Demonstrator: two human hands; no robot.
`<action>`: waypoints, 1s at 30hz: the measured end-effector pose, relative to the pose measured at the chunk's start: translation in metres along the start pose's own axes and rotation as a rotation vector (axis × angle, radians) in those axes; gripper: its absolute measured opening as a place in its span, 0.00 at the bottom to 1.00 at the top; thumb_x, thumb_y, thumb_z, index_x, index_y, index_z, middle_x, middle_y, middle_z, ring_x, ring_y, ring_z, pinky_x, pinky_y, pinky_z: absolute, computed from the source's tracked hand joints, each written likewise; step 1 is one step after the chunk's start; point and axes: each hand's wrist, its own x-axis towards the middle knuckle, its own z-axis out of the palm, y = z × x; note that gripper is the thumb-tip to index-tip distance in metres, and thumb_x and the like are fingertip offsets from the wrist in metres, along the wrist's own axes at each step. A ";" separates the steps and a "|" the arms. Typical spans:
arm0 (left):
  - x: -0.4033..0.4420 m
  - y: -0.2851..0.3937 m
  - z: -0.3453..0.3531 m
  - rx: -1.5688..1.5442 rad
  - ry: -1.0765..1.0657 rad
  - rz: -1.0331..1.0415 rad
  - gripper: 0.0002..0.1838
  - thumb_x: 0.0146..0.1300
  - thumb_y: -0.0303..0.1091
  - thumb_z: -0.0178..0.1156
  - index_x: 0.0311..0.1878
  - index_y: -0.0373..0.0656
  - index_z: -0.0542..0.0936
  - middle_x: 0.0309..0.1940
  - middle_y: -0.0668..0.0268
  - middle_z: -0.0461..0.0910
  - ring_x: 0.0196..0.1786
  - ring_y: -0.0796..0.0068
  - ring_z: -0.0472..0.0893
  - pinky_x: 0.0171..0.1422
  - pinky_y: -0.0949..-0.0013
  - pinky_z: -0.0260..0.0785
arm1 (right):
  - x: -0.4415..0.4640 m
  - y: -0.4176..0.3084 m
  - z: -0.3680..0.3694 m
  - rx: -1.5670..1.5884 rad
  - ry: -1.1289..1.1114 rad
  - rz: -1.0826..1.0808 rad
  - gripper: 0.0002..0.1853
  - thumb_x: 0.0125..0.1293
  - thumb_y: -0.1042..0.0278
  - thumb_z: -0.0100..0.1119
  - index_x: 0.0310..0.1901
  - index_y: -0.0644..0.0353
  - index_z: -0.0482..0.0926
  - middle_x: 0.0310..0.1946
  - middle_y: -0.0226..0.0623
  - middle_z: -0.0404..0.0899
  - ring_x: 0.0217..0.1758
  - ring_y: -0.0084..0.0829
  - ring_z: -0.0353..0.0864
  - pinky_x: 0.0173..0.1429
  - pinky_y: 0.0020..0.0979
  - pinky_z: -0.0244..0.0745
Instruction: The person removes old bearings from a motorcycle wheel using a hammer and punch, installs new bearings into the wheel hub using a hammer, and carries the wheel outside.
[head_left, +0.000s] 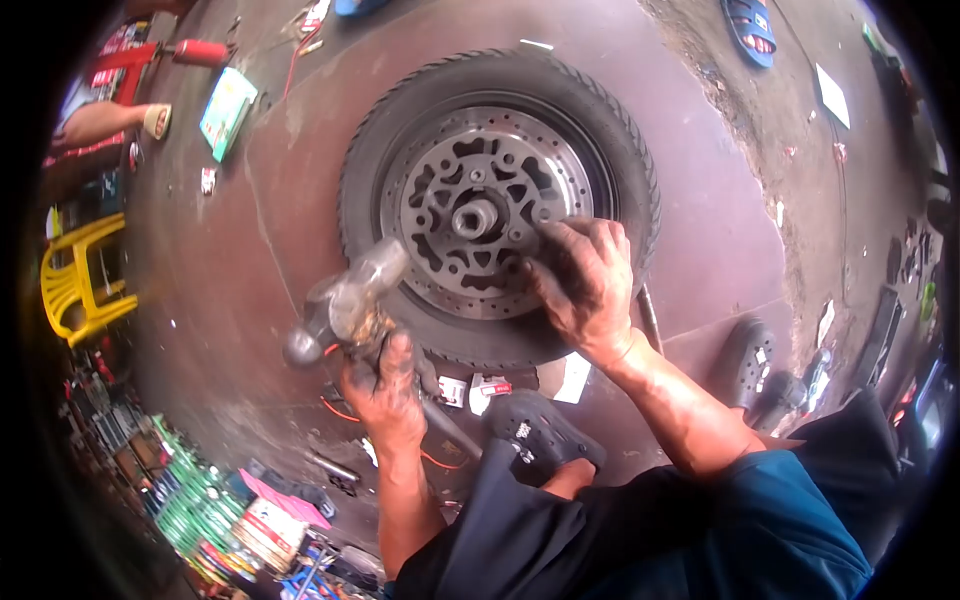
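My left hand (385, 395) is wrapped round a ball-peen hammer (370, 283). The hammer's metal head is tilted beside the lower left of the wheel, and its handle runs down behind my hand. A wheel with a black tyre (400, 108) lies flat on the floor, its perforated brake disc (558, 165) facing up. At the disc's centre stands a metal hub piece (474, 219). My right hand (590, 290) is over the disc's lower right, fingers bent and thumb apart from them. No object shows between them; whether the fingertips touch the disc is unclear.
A metal rod (650, 318) sticks out by the tyre's right side. Small boxes (490, 388) lie near my shoe (545, 430). A yellow chair (75, 280) and another person's foot (157, 120) are at left. Coiled green packs (195, 515) and tools crowd the lower left.
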 end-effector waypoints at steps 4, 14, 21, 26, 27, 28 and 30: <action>0.002 -0.003 0.000 0.046 -0.016 0.019 0.14 0.71 0.39 0.62 0.43 0.36 0.75 0.21 0.69 0.72 0.18 0.80 0.71 0.19 0.75 0.65 | 0.016 0.001 -0.005 -0.021 -0.074 -0.038 0.27 0.50 0.69 0.72 0.55 0.57 0.79 0.47 0.38 0.78 0.50 0.43 0.74 0.52 0.42 0.68; 0.008 0.022 0.018 0.331 -0.088 0.132 0.16 0.70 0.40 0.64 0.50 0.38 0.74 0.24 0.70 0.74 0.19 0.83 0.71 0.20 0.78 0.63 | 0.044 0.002 0.026 -0.102 -0.233 -0.112 0.21 0.53 0.60 0.70 0.50 0.53 0.83 0.45 0.37 0.76 0.53 0.42 0.73 0.53 0.44 0.66; 0.009 0.075 0.028 0.280 -0.070 0.235 0.20 0.69 0.34 0.65 0.59 0.35 0.73 0.38 0.62 0.81 0.26 0.84 0.74 0.26 0.78 0.66 | 0.042 0.002 0.025 -0.137 -0.228 -0.122 0.20 0.52 0.61 0.70 0.48 0.53 0.83 0.46 0.38 0.76 0.55 0.43 0.73 0.54 0.46 0.67; 0.017 0.079 -0.026 -0.456 -0.165 0.241 0.21 0.71 0.39 0.61 0.61 0.38 0.74 0.41 0.58 0.81 0.34 0.67 0.81 0.39 0.69 0.76 | 0.042 0.005 0.027 -0.130 -0.217 -0.143 0.21 0.50 0.62 0.70 0.48 0.54 0.82 0.47 0.39 0.76 0.55 0.43 0.73 0.56 0.47 0.67; 0.021 0.060 -0.006 -0.088 -0.217 0.257 0.22 0.69 0.38 0.63 0.60 0.36 0.74 0.41 0.53 0.82 0.39 0.60 0.82 0.43 0.64 0.76 | 0.038 0.000 0.025 -0.125 -0.239 -0.117 0.21 0.49 0.62 0.70 0.48 0.54 0.82 0.47 0.39 0.76 0.56 0.43 0.73 0.56 0.47 0.67; 0.025 0.041 0.014 0.342 -0.258 0.311 0.23 0.68 0.37 0.64 0.60 0.34 0.73 0.41 0.48 0.83 0.44 0.53 0.84 0.47 0.59 0.75 | 0.039 -0.001 0.024 -0.126 -0.242 -0.107 0.22 0.49 0.62 0.70 0.48 0.54 0.82 0.47 0.39 0.76 0.56 0.44 0.73 0.57 0.47 0.67; 0.019 0.037 0.039 0.734 -0.263 0.270 0.23 0.66 0.35 0.66 0.59 0.30 0.73 0.42 0.41 0.83 0.50 0.44 0.84 0.51 0.56 0.75 | 0.044 -0.002 0.025 -0.141 -0.246 -0.118 0.23 0.49 0.61 0.71 0.49 0.53 0.83 0.46 0.38 0.76 0.55 0.43 0.73 0.57 0.47 0.67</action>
